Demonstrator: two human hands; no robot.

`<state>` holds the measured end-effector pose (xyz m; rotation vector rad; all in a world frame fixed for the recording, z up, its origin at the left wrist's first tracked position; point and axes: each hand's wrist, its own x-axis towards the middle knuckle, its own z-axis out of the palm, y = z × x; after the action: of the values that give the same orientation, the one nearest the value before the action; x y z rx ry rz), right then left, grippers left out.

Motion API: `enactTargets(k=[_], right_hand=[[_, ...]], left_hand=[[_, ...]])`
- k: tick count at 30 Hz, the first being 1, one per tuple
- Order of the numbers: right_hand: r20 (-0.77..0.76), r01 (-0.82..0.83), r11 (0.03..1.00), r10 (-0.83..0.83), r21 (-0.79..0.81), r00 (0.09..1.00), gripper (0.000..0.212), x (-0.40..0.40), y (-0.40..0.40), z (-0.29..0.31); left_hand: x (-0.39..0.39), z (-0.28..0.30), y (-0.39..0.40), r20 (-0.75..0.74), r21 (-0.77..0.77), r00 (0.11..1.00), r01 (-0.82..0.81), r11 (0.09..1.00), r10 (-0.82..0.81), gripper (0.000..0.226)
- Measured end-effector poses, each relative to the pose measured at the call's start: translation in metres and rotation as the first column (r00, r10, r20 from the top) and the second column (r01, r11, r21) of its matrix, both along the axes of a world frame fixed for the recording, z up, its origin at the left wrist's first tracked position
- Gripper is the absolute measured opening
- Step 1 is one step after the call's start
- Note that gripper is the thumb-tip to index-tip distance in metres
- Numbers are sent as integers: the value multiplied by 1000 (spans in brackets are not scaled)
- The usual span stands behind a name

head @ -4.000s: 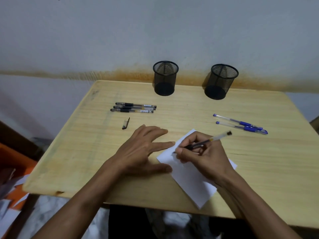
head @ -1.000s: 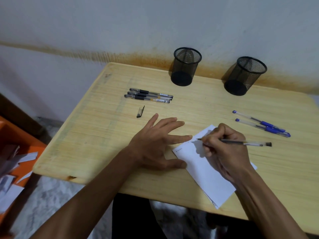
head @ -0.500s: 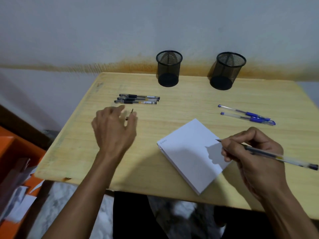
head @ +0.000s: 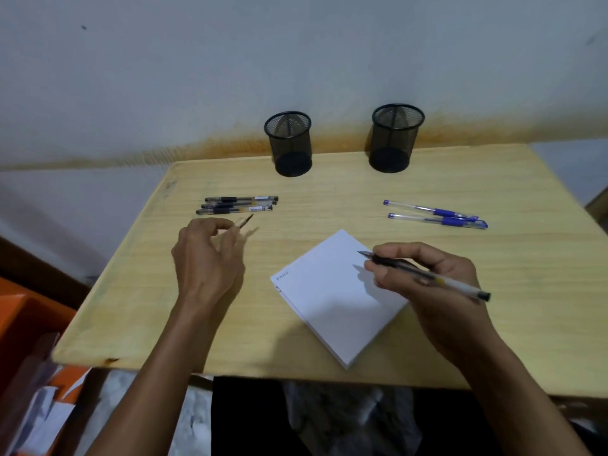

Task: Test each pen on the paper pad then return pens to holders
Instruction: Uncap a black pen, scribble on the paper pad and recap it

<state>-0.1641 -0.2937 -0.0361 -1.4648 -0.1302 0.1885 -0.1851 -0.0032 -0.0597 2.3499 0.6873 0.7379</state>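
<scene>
On the pale wooden worktop (head: 329, 199), the white square paper pad (head: 339, 297) lies nearest. The right hand (head: 427, 278) grips an uncapped clear black-ink pen (head: 427, 274) above it; the left hand (head: 207, 258) pinches a small black pen cap (head: 246, 221). Farther off lie three black pens (head: 238, 205) and two blue pens (head: 434, 214). Two black mesh holders (head: 289, 143) stand empty at the back.

Wooden table (head: 493, 324) — paper pad (head: 332, 301), black pens (head: 237, 205), blue pens (head: 434, 214), two holders (head: 289, 143).
</scene>
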Motion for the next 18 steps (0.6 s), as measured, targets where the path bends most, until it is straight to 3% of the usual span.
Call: enactTargets(k=[2, 7, 13, 18], right_hand=[[70, 4, 999, -1, -36, 998, 13, 3, 3, 11], [247, 67, 990, -34, -124, 968, 18, 10, 11, 37], [305, 104, 976, -42, -190, 952, 14, 13, 11, 35], [295, 80, 971, -10, -226, 955, 11, 10, 15, 32]], left_hand=[[-3, 14, -26, 120, -140, 986, 130, 982, -113, 5], [-4, 24, -65, 240, -88, 850, 500, 861, -469, 9], [-8, 19, -75, 274, -114, 797, 583, 804, -539, 12], [-9, 19, -73, 280, -29, 762, 614, 788, -584, 12]])
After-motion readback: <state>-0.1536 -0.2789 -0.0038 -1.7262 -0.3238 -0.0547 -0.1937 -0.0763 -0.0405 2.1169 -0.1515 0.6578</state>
